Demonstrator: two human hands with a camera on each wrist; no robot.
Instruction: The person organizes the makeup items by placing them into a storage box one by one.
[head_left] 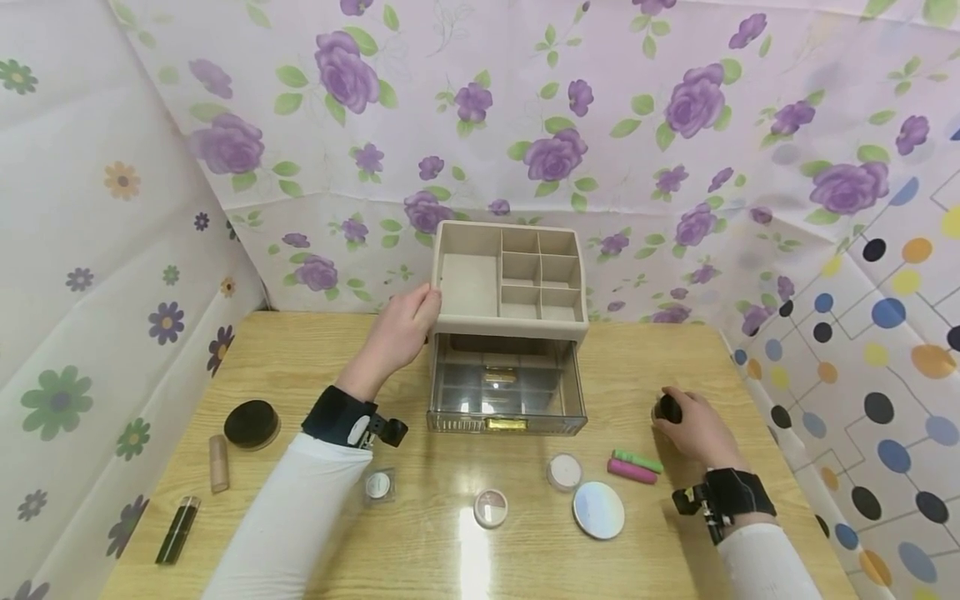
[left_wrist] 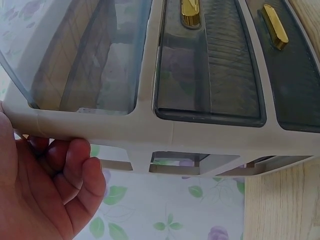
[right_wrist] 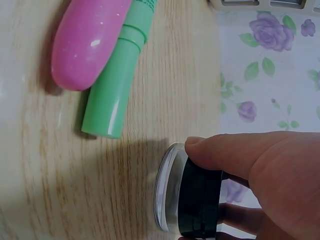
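Closest to the person, a round shiny compact [head_left: 598,509] lies flat on the wooden table [head_left: 315,350]. Left of it sit a small pink powder pot [head_left: 491,507] and a little square clear case [head_left: 378,485]. Just past the compact is a small white pot [head_left: 564,472]. At the near left edge lies a dark lipstick tube [head_left: 177,530], and a tan tube [head_left: 218,462] lies a bit farther back. A flat black round box [head_left: 252,424] sits past the tan tube.

On the right side, a pink tube [right_wrist: 87,42] and a green tube [right_wrist: 119,75] lie side by side, touching each other. Just right of them, the right hand [head_left: 693,429] grasps a small black jar [right_wrist: 192,200]. The thumb lies over the top of the jar and a finger curls under it. The jar is tipped on its side, and its clear bottom edge is at the table.

Farther back, in the middle of the table, stands a beige organizer box [head_left: 508,325] with open cubbies on top. Its clear drawer [head_left: 506,392] with a gold handle [head_left: 506,424] sticks out toward the person. The left hand [head_left: 397,333] holds the top left edge of the box, with its fingers [left_wrist: 75,172] curled around the rim.

Flowery cloth [head_left: 525,125] hangs behind and at both sides of the table.
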